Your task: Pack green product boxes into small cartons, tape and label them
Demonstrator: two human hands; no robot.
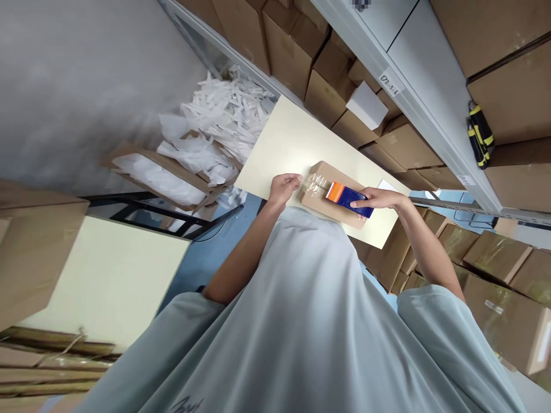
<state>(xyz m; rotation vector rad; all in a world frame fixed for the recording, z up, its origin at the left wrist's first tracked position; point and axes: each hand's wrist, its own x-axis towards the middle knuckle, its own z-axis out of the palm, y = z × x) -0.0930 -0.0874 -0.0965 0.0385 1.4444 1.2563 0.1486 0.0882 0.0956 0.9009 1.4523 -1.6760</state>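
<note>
A closed cardboard box (321, 171) lies on the pale tabletop (275, 137) in front of me, with shiny clear tape (316, 184) over its left end. My right hand (376, 198) grips a dark blue and orange tape dispenser (355, 202), whose toothed orange end points left over the box top. Just off the box's left end, my left hand (284, 188) is closed in a pinch, fingertips close to the taped edge. Whatever those fingertips hold, if anything, is too small to make out.
White paper scraps (232, 109) heap beyond the table's left edge, near an open carton (161, 178) with white sheets. Shelves of cardboard boxes (286, 40) stand behind the table. Black-and-yellow tools (478, 135) hang at right. More boxes (503, 310) are stacked at lower right.
</note>
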